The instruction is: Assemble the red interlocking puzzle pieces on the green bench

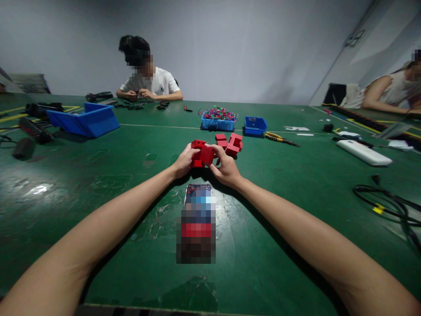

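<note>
My left hand [186, 160] is closed on the left side of a red blocky piece [198, 163], just above the green table [158, 184]. On its right, my right hand [226, 166] pinches another red block [207, 155], which sits against the first one. Whether the two are joined I cannot tell. More red block-shaped parts [234, 144] lie right behind my right hand. A phone [199, 189] with its screen lit lies flat between my forearms, mostly blurred out.
Behind the red parts stand a blue tray of colourful wires [219, 124] and a small blue bin [255, 125]. Yellow-handled pliers [279, 138], a white bar-shaped device [363, 152] and black cable [388, 197] lie right. A large blue bin [88, 120] stands left. Two people sit across and right.
</note>
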`<state>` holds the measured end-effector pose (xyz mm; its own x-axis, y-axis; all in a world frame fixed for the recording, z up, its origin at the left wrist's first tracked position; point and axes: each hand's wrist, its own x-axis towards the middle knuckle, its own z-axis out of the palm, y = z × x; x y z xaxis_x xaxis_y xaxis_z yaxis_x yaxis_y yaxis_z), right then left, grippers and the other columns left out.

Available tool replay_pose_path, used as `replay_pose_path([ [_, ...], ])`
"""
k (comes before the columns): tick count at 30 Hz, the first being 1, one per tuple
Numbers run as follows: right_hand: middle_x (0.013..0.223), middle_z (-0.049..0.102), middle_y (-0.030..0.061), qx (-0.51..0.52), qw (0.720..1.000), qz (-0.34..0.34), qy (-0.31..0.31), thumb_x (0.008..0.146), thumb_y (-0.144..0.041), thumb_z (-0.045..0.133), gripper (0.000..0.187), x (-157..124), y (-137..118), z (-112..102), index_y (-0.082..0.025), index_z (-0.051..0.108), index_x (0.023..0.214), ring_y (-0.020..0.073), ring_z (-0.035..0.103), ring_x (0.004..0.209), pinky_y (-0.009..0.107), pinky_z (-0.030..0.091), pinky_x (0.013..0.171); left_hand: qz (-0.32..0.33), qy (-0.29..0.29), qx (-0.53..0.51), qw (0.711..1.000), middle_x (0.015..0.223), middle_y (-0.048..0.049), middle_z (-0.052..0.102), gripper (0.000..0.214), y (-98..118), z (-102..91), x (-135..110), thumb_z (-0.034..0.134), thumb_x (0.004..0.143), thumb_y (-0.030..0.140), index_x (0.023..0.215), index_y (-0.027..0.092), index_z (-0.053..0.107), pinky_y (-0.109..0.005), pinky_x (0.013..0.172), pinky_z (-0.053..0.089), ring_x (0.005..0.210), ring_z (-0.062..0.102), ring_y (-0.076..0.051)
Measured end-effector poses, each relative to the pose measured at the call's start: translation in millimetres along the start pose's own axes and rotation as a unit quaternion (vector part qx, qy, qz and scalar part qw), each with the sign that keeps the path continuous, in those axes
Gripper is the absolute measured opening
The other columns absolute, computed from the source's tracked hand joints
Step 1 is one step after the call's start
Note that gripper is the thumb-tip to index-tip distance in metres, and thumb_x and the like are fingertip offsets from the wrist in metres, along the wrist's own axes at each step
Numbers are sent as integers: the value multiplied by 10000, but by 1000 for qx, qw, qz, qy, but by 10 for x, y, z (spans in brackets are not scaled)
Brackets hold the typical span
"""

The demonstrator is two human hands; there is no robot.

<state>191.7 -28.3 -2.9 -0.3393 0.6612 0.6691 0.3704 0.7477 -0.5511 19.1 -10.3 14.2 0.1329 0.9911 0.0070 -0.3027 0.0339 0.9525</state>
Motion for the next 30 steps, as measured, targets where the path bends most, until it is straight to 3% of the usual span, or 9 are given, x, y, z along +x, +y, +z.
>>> replay_pose_path([
  [9,1318,603,117,7,1000,-24,2,764,-144,584,553,8,4,-3,-223,471,1299,234,635,1063,400,543,909,20,-3,20,1000,935,-17,663,383,-12,13,1,642,748,206,1100,176,495,-239,613,524,741,644,-140],
  [12,1298,595,141,7,999,-31,-3,774,-159,586,533,6,26,4,-196,458,1290,231,627,1052,392,544,881,24,-19,14,999,937,-20,654,390,-28,-7,4,654,777,309,1103,175,488,-245,621,528,753,642,-142],
  [17,1160,626,107,6,999,-30,-12,768,-169,575,487,-9,42,8,-197,445,1237,191,633,895,324,538,737,82,-78,76,991,1031,-39,649,574,-74,-73,2,798,704,412,1118,173,480,-266,789,529,871,653,-147],
  [21,1045,644,75,17,999,-18,-34,769,-156,571,489,-23,49,-6,-196,418,1233,158,626,783,295,517,691,104,-99,118,983,1087,-67,641,633,-89,-108,-4,802,695,474,1141,179,464,-331,882,513,952,651,-184],
  [30,1043,673,81,24,996,-77,-45,841,-191,599,444,-34,108,0,-210,414,1243,151,653,799,277,516,693,163,-112,152,968,1223,-94,569,833,-104,-150,15,863,606,446,1261,232,394,-362,950,486,1068,620,-225],
])
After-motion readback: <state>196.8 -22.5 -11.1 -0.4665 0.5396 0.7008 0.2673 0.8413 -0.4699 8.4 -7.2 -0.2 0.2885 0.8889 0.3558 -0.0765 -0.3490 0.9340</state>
